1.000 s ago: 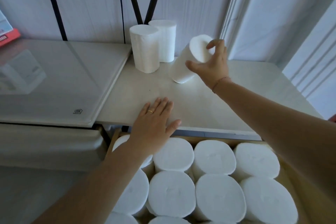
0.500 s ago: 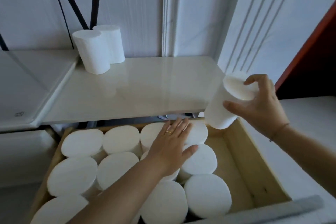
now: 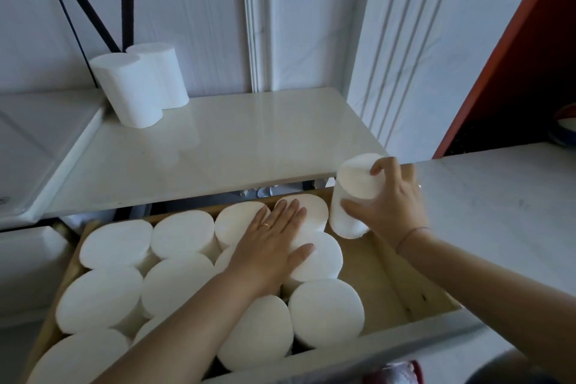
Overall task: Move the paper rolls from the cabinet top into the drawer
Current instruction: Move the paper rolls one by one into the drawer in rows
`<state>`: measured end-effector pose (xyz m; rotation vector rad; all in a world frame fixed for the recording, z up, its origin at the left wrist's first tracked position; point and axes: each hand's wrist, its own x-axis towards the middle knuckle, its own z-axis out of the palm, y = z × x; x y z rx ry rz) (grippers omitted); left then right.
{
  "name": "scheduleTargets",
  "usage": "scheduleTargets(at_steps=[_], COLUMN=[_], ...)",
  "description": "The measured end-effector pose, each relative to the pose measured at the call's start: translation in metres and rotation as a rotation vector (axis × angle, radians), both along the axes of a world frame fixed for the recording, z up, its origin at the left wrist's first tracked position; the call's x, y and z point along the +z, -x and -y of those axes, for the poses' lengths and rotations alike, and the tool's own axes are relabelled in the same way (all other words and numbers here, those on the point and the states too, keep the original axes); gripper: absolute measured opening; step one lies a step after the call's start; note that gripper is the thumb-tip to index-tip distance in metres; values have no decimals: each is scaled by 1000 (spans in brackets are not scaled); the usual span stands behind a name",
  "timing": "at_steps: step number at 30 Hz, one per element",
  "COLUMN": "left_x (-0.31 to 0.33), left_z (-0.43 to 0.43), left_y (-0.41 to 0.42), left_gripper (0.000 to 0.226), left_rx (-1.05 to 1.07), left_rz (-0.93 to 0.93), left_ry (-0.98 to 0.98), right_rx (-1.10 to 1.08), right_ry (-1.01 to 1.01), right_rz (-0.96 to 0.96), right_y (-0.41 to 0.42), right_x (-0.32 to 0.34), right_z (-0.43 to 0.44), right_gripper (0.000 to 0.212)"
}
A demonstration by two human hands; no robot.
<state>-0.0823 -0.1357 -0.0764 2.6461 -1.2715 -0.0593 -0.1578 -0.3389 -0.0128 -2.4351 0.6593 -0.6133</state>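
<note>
The right hand carries one paper roll over the back right corner of the open drawer. Its grip is curled round the roll, with fingertips hooked over the top end face and the thumb against the side wall. The roll's long axis is near upright, the top tipped a little toward 1 o'clock, so it already matches the packed rolls, which all stand on end in the drawer. The move ahead turns on where the free space lies from that grip. It is a bare strip of wooden drawer floor along the right wall, directly beneath the roll and running on toward 5 o'clock. The roll's lower end hangs just beside the back-row roll at its 9 o'clock, and whether the two touch I cannot tell. My judgement is that a short drop straight down, or slightly toward 6 o'clock, would seat it without turning it. The left hand lies at 9 o'clock from the carried roll. Its grip is spread flat, with straight fingers pressing on the tops of the packed rolls, seemingly to hold them over toward 9 o'clock and keep the strip open. Two more rolls stand upright and touching at the far 10 o'clock corner of the surface. They are well apart from both hands, so the task looks close to done, though not finished.
</note>
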Motion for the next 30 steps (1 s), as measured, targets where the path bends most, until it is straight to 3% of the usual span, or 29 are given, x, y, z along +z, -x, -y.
scheduleTargets(at_steps=[5, 11, 18, 22, 24, 26, 30], left_x=[2, 2, 3, 11, 20, 28, 44], left_z=[0, -1, -2, -22, -43, -70, -121], left_y=[1, 1, 0, -7, -19, -38, -82], left_gripper=[64, 65, 66, 66, 65, 64, 73], left_rx=[-5, -5, -11, -9, 31, 115, 293], left_rz=[0, 8, -2, 19, 105, 169, 171], left_ry=[-17, -24, -34, 1, 40, 59, 36], right_rx=[-52, 86, 142, 175, 230, 312, 479], right_ry=[-93, -122, 118, 459, 501, 380, 287], right_rz=[-111, -260, -375, -513, -384, -205, -42], right_y=[-12, -12, -10, -16, -28, -50, -119], right_x=[-39, -54, -46, -21, 5, 29, 46], right_z=[-3, 8, 16, 6, -4, -23, -77], right_gripper=[64, 59, 55, 57, 45, 33, 39])
